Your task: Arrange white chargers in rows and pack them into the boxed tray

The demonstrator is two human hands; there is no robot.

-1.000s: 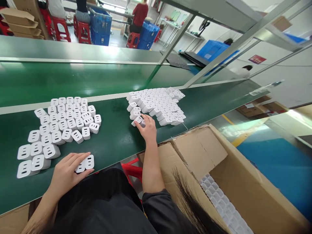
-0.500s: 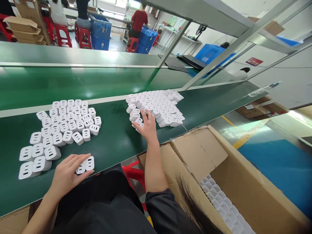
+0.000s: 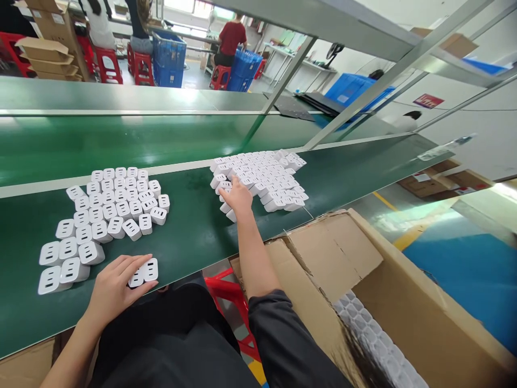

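left hand (image 3: pixel 113 285), lower left, clasps two white blocks (image 3: pixel 151 270); right hand (image 3: pixel 239 198), centre, grip unclear; i'd guess light, stiff: pinch sides.

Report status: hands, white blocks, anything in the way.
Left hand around at least two white blocks. Right hand at left edge of denser cluster, grip unclear. No obstruction visible.

The left grip (image 3: pixel 115 286) partly hides a white USB charger (image 3: pixel 137 279); the view's bottom edge cuts the cardboard carton (image 3: pixel 407 285); the red sign (image 3: pixel 428 101) is illegible.
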